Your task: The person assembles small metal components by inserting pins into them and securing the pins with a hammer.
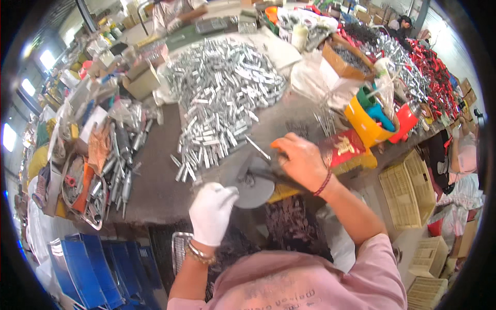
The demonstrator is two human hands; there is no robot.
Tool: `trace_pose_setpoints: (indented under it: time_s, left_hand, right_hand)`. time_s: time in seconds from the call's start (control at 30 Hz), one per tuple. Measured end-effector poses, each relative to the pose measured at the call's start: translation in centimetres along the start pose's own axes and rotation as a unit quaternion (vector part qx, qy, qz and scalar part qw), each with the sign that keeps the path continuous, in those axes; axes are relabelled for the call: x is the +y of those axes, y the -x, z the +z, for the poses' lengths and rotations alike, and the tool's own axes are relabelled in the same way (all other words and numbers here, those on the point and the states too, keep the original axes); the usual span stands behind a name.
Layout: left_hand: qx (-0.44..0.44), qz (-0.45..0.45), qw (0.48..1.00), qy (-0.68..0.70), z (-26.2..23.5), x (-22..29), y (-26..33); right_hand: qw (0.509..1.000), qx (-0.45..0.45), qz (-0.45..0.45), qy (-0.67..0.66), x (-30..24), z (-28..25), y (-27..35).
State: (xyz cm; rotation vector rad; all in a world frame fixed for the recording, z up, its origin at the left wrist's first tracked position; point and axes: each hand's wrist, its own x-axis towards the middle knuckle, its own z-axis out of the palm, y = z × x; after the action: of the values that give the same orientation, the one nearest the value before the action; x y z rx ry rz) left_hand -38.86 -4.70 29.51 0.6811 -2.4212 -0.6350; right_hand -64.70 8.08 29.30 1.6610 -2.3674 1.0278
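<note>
On the bench [152,178], the far metal heap [219,93] looks mostly undone; I can't tell whether left hand [212,213] or right hand [306,163], fingers half-curled, holds anything.

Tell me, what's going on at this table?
A person in pink is at work at a cluttered table. The white-gloved left hand is close to a grey disc; whether it holds anything is unclear. The right hand is near a thin rod, but its grip is hard to make out. Beyond them lies a big pile of metal parts.
</note>
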Motion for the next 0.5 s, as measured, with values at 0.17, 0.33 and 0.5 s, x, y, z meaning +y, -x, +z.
trace_pose_setpoints:
  time_s: [0.17, 0.33, 0.5]
  left_hand:
    - [-0.02, 0.017, 0.999, -0.025, 0.2, 0.1, 0.3]
    - [-0.016, 0.02, 1.0, 0.009, 0.2, -0.2, 0.4]
    - [-0.016, 0.04, 0.999, 0.007, 0.3, -0.8, 0.8]
  right_hand:
    - [0.997, -0.063, 0.035, -0.001, 0.2, 3.6, -3.7]
    - [0.995, -0.083, 0.034, 0.05, 0.9, 4.4, -4.7]
    - [0.98, -0.072, 0.072, -0.171, -3.9, -0.3, -2.0]
